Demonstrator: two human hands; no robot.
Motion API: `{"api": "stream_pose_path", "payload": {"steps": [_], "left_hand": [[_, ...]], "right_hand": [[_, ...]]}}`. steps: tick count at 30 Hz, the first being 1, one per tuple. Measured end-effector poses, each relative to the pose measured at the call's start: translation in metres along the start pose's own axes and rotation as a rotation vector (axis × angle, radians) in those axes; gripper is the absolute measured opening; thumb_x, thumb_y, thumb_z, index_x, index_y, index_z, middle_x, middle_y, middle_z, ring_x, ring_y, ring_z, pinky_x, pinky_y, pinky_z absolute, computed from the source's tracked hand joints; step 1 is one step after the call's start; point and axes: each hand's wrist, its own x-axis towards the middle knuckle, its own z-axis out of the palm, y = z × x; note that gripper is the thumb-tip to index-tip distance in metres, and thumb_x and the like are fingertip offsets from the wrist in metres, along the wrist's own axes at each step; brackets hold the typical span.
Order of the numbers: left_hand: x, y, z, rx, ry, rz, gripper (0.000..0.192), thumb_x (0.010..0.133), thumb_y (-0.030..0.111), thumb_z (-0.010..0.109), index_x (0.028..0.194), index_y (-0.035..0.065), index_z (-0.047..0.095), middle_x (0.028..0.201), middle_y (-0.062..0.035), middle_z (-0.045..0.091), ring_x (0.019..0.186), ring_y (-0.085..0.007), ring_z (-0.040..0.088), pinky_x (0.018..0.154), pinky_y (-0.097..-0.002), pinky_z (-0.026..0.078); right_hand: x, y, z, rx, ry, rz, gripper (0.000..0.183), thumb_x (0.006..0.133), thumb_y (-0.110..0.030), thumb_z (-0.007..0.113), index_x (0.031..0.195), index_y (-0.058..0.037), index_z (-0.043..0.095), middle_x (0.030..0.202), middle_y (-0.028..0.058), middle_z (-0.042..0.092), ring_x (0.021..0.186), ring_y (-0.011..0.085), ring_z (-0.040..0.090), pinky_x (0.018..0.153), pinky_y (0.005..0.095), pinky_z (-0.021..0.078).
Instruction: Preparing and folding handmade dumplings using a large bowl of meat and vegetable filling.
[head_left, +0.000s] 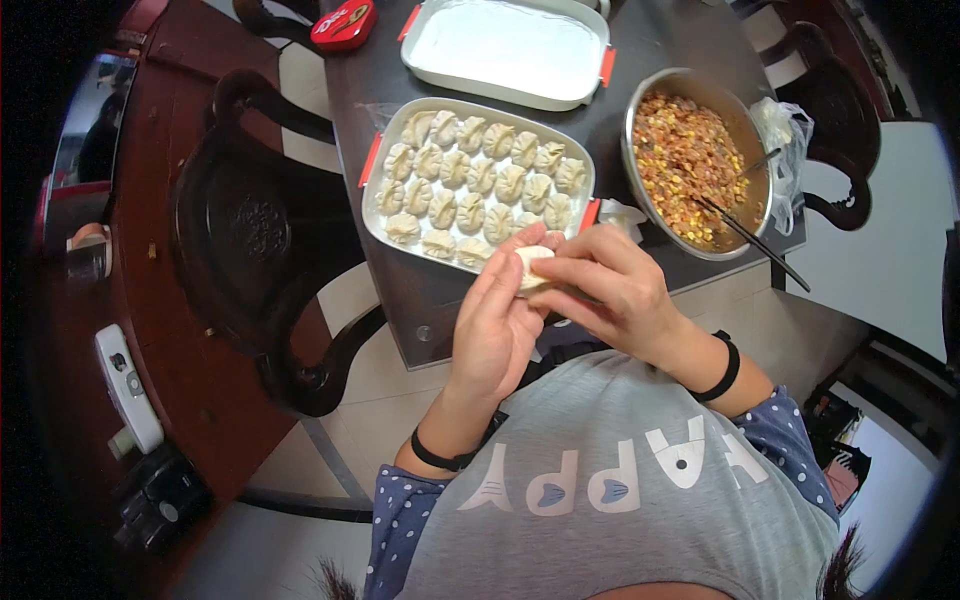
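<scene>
Between my two hands is a pale dumpling (534, 264), held just over the near edge of a tray of dumplings. My left hand (495, 322) supports it from the left with thumb and fingers. The fingertips of my right hand (619, 289) pinch its right side; part of the dough is hidden by them. Behind my hands lies the white rectangular tray (367, 217) with red handles, holding rows of pleated dumplings (470, 212). To the right stands a metal bowl (628, 139) of minced filling with yellow corn (679, 165). A pair of dark chopsticks (757, 244) leans out over its rim.
A second white tray (510, 52) with red handles sits at the back of the dark table (397, 307). Near it is a red box (343, 25). A clear plastic bag (784, 161) lies beside the bowl. Dark wooden chairs (262, 225) flank the table.
</scene>
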Motion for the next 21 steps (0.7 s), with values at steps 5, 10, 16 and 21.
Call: {"api": "stream_pose_path", "payload": {"steps": [5, 10, 16, 21], "left_hand": [[-0.009, -0.009, -0.042, -0.038, 0.041, -0.135, 0.042, 0.106, 0.024, 0.034, 0.138, -0.0031, 0.038, 0.131, -0.0146, 0.05, 0.122, -0.021, 0.049, 0.106, -0.0378, 0.038], [-0.017, -0.012, -0.079, -0.102, 0.109, -0.218, 0.045, 0.106, 0.025, 0.035, 0.139, -0.0042, 0.037, 0.134, -0.0154, 0.049, 0.125, -0.0226, 0.048, 0.107, -0.0377, 0.038], [-0.022, 0.008, -0.109, 0.499, 0.289, 0.024, 0.039, 0.104, 0.024, 0.041, 0.135, -0.0004, 0.044, 0.129, -0.0146, 0.054, 0.12, -0.0217, 0.053, 0.101, -0.0339, 0.044], [-0.018, 0.027, -0.122, 0.702, 0.384, 0.239, 0.031, 0.102, 0.02, 0.048, 0.126, 0.0009, 0.053, 0.12, -0.0093, 0.06, 0.111, -0.0164, 0.057, 0.092, -0.029, 0.046]], "right_hand": [[-0.014, 0.003, 0.03, -0.034, -0.134, 0.005, 0.024, 0.077, -0.006, 0.072, 0.099, -0.0004, 0.065, 0.091, 0.011, 0.062, 0.08, 0.029, 0.062, 0.069, 0.0366, 0.0507], [-0.013, 0.003, 0.048, 0.007, -0.266, 0.147, 0.015, 0.076, -0.004, 0.069, 0.091, -0.0002, 0.065, 0.083, 0.0132, 0.06, 0.076, 0.032, 0.062, 0.065, 0.0394, 0.0506], [-0.003, 0.037, 0.063, -0.089, -0.172, 0.412, 0.008, 0.078, -0.004, 0.071, 0.084, 0.0005, 0.069, 0.076, 0.013, 0.062, 0.065, 0.0287, 0.063, 0.058, 0.0365, 0.0499], [-0.009, 0.055, 0.09, -0.183, -0.294, 0.345, 0.008, 0.079, -0.007, 0.071, 0.084, -0.0015, 0.07, 0.074, 0.0133, 0.062, 0.068, 0.0312, 0.063, 0.062, 0.0381, 0.0504]]}}
